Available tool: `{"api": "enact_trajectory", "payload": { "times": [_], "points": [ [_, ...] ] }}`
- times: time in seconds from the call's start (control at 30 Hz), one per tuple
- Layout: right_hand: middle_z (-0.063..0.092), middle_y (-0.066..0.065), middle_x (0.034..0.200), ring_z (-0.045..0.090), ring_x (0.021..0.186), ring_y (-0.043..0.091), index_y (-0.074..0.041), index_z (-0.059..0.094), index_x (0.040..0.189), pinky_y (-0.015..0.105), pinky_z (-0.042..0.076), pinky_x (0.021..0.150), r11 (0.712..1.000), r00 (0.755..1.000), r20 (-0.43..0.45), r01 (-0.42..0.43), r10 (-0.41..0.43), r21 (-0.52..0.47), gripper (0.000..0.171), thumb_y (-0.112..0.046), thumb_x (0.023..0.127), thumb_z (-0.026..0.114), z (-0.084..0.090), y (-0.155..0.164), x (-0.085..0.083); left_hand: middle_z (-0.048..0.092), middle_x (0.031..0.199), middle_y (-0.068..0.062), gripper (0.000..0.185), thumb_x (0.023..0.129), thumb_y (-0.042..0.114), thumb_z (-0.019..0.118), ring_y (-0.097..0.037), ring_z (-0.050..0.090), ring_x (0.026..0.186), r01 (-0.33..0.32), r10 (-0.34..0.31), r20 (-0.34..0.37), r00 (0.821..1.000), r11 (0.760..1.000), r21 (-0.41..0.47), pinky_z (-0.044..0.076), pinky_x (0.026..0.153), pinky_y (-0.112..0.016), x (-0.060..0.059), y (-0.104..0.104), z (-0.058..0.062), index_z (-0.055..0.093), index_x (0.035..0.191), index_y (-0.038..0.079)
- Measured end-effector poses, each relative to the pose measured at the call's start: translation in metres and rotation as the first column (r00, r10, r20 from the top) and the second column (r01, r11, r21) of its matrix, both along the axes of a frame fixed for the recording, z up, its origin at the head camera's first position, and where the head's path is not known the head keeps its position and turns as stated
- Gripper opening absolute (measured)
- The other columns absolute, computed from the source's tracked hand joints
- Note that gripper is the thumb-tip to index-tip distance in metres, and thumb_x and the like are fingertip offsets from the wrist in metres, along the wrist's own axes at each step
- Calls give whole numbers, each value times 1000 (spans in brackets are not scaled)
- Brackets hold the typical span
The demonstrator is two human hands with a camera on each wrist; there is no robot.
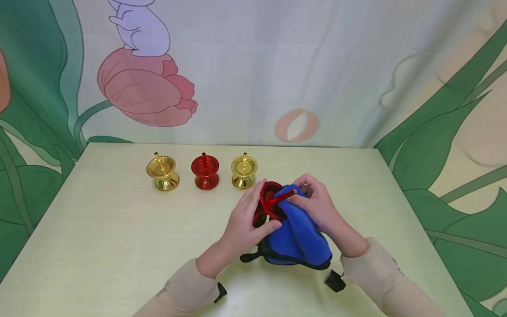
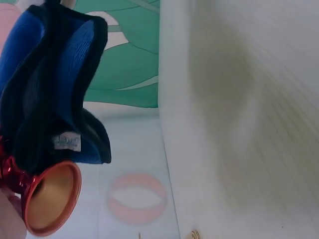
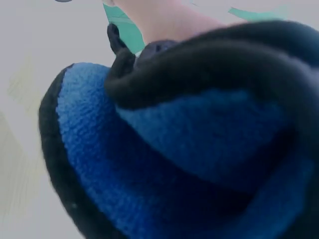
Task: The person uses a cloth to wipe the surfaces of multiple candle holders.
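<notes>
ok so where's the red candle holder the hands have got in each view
Head: the red candle holder is at the centre, tilted, gripped by the left hand, with the right hand pressing the blue cloth on it.
Left wrist: bottom left corner, its base facing the camera.
Right wrist: not in it; cloth fills the picture.
Shared landmark: the blue cloth with its black edging.
</notes>
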State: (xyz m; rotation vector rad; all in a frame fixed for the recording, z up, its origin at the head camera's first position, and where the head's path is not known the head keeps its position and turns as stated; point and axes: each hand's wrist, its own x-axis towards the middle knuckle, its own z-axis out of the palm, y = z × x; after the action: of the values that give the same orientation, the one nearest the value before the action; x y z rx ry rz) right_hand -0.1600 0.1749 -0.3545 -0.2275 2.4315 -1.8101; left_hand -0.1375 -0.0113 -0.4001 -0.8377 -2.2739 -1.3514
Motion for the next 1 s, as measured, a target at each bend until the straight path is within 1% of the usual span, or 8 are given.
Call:
{"api": "enact_trajectory", "payload": {
  "times": [0.17, 0.27, 0.37, 0.5, 0.6, 0.7, 0.87, 1.0],
  "points": [
    [59, 4, 76, 56, 63, 16, 0, 49, 91, 26, 49, 56, 999, 999, -32, -3, 4, 34, 16, -4, 79, 60, 2, -4, 2, 46, 130, -10, 85, 67, 38, 74, -21, 44, 119, -66, 65, -52, 997, 997, -26, 44, 93, -35, -1, 1, 3, 32, 134, 4],
    [59, 7, 77, 56, 62, 15, 1, 49, 90, 26, 49, 55, 998, 998, -50, -40, 42, 41, 16, -6, 80, 60, 3, -3, 3, 50, 123, -7, 82, 66, 32, 77, -16, 54, 98, -12, 12, 26, 1000, 1000, -7, 51, 77, -26, -4, -5, 7, 36, 132, 7],
    [60, 5, 78, 56, 65, 15, 1, 50, 90, 26, 49, 58, 995, 995, -55, -85, 88, 47, 16, -7, 81, 60, 4, -1, 3, 53, 119, -7, 70, 70, 28, 74, -12, 59, 82, 80, -86, 126, 988, 995, 56, 52, 68, -21, -7, -13, 12, 40, 129, 9],
    [61, 1, 76, 58, 65, 16, 0, 49, 90, 27, 50, 59, 992, 992, 12, -126, 126, 27, 16, -5, 81, 60, 3, -1, 4, 57, 118, -8, 53, 79, 36, 63, -17, 59, 99, 158, -160, 100, 982, 987, 29, 51, 80, -25, -12, -17, 16, 51, 122, 8],
    [61, 1, 74, 59, 62, 16, 1, 46, 90, 28, 52, 57, 990, 988, 71, -136, 137, -23, 18, -6, 81, 60, 3, -5, 6, 56, 120, -9, 62, 82, 52, 46, -20, 51, 113, 161, -159, 35, 987, 985, -67, 47, 88, -29, -11, -14, 18, 50, 123, 5],
    [61, 4, 74, 60, 59, 16, 1, 45, 90, 28, 52, 54, 992, 988, 87, -122, 125, -42, 18, -5, 81, 59, 4, -9, 8, 55, 122, -9, 73, 82, 60, 37, -20, 52, 113, 151, -148, 44, 988, 985, -85, 48, 87, -29, -8, -9, 17, 42, 130, 5],
    [61, 11, 76, 59, 59, 17, 1, 46, 89, 28, 52, 54, 996, 994, 72, -87, 86, 6, 17, -5, 80, 59, 4, -12, 9, 42, 136, -8, 81, 76, 64, 42, -20, 43, 122, 140, -136, 83, 987, 989, -43, 44, 92, -34, -6, -6, 14, 36, 135, 9],
    [62, 11, 80, 60, 62, 17, 0, 45, 89, 29, 52, 55, 999, 996, 67, -52, 52, -5, 17, -5, 80, 59, 3, -10, 8, 28, 144, -2, 89, 70, 57, 60, -20, 33, 129, 136, -133, 159, 978, 991, -6, 41, 96, -39, -5, -8, 10, 25, 140, 15]
  ]
}}
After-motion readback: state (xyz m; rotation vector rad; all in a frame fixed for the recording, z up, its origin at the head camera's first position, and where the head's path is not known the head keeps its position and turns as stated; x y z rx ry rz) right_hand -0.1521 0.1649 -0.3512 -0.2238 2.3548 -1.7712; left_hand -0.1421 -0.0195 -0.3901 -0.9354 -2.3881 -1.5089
